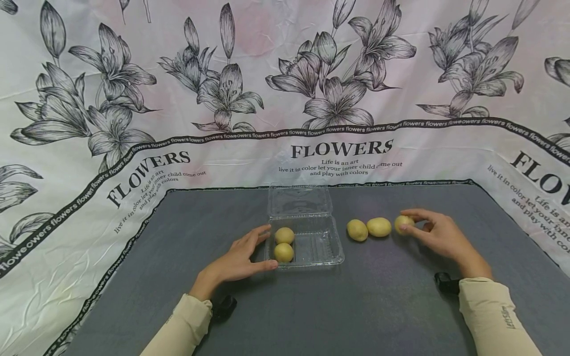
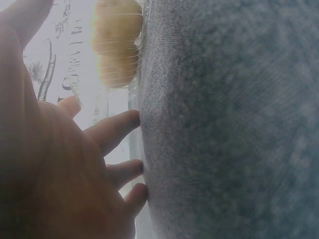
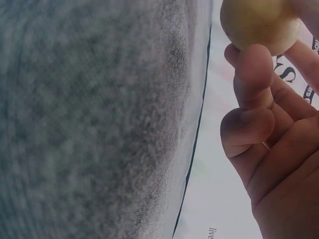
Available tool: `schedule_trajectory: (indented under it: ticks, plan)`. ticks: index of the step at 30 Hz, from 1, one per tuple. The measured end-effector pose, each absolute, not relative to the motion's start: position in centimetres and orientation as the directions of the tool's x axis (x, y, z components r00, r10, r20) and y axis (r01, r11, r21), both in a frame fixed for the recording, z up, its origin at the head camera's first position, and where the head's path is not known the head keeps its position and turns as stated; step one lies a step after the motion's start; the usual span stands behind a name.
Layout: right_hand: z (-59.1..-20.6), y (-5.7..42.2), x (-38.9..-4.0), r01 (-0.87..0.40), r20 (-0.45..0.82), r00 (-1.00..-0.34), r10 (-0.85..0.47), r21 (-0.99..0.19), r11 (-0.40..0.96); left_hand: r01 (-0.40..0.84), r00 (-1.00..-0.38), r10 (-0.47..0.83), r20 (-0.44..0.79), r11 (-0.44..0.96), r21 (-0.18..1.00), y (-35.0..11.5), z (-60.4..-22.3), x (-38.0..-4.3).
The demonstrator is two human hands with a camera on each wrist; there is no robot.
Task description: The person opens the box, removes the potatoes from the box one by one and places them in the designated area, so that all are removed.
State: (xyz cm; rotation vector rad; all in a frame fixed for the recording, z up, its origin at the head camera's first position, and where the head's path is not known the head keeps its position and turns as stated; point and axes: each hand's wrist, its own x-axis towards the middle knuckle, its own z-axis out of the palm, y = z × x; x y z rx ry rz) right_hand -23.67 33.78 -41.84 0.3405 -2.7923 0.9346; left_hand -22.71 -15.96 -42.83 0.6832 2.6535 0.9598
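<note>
A clear plastic clamshell box [image 1: 311,242] lies on the table with its lid tipped back. Two lemons [image 1: 284,244] sit in its left side, one behind the other. My left hand [image 1: 236,257] is spread along the box's left side, the thumb at the front corner; through the clear wall both lemons show in the left wrist view. To the right of the box, my right hand [image 1: 441,235] pinches a lemon [image 3: 256,22] between thumb and fingers, close over the table. Two more lemons [image 1: 357,230] lie between that hand and the box.
The dark grey table [image 1: 356,306] reaches back to a white flower-printed cloth [image 1: 249,163], which hangs behind and at both sides. Behind the box, the raised lid [image 1: 299,200] stands near the table's back edge. Both wrists carry a small black camera.
</note>
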Motion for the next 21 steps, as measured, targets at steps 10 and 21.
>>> schedule_trajectory:
  ticks: [10, 21]
  plan:
    - [-41.92, 33.53, -23.78, -0.267, 0.163, -0.964, -0.211, -0.557, 0.786, 0.341, -0.864, 0.499, -0.065, 0.676, 0.653, -15.95, -42.92, -22.67]
    - [-41.83, 33.43, -23.80, -0.255, 0.121, -0.966, -0.227, -0.579, 0.774, 0.343, -0.863, 0.501, -0.066, 0.678, 0.650, -15.96, -42.92, -22.72]
